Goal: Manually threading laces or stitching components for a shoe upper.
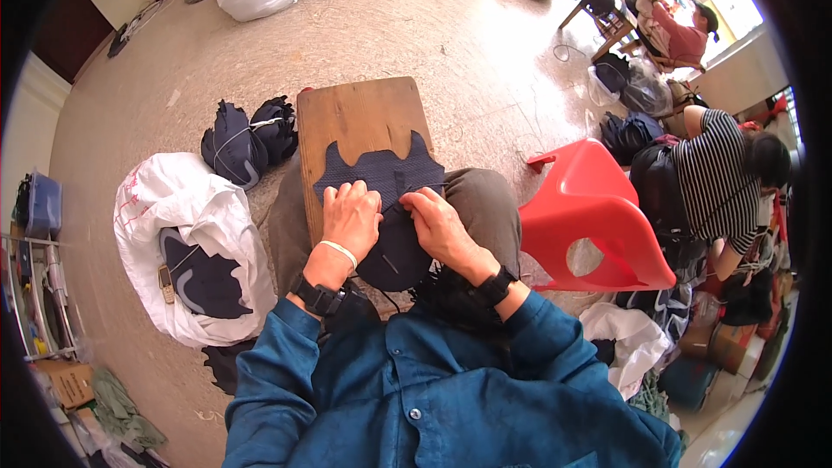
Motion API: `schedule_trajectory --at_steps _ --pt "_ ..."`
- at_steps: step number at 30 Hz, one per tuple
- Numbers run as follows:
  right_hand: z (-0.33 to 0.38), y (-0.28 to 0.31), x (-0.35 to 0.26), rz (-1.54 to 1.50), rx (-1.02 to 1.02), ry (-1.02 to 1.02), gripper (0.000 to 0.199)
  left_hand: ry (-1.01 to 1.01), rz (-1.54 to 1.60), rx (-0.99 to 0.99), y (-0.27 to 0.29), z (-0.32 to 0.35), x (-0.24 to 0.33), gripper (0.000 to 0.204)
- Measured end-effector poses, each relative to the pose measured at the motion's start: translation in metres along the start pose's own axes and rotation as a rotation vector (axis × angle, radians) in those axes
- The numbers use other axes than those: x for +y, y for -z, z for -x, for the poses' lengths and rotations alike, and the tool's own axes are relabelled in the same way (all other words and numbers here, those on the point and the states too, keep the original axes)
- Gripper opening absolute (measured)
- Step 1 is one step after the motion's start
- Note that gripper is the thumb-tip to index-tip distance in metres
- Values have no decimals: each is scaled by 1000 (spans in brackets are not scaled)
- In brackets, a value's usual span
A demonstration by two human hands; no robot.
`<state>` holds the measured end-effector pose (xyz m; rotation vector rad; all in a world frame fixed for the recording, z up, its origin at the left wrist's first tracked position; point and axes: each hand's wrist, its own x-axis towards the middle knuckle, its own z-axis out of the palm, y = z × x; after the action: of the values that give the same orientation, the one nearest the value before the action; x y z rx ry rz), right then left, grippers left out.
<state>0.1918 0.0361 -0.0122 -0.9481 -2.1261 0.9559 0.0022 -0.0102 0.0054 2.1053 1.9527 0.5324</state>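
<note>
A dark navy textured fabric piece (381,171), with two horn-like points at its far end, lies on a wooden board or stool top (364,108) between my knees. It looks like a flat shoe upper. My left hand (349,218) is closed on its left side, with fingers bent and the tips hidden. My right hand (440,225) pinches the fabric's right side, thumb and forefinger together. A rounded dark part (392,247) of the work hangs below my fingers toward my lap, with a thin pale line across it. Whether a needle is held cannot be made out.
A white sack (139,234) with similar dark pieces stands left, an old keypad phone (165,284) at its opening. Tied dark bundles (234,143) lie beyond it. A red plastic stool (589,208) is close on my right. Farther right a person in stripes (719,178) bends over.
</note>
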Motion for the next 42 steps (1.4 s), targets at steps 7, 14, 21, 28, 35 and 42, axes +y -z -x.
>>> schedule_trajectory --at_steps 7,14,21,28,35,42 --pt "4 -1 1 53 4 -1 21 -80 -41 3 -20 9 -4 14" --pt "4 -2 -3 72 11 49 24 -175 -186 194 -41 14 -8 11" --pt "5 -4 4 74 16 53 24 -131 23 255 -35 15 -5 11" --pt "4 -7 10 27 51 18 26 8 336 228 -27 32 -9 20" --pt "5 -8 8 10 45 22 24 123 191 19 -15 8 -2 13" --pt "3 -6 5 56 36 34 23 52 -7 114 -37 14 3 14"
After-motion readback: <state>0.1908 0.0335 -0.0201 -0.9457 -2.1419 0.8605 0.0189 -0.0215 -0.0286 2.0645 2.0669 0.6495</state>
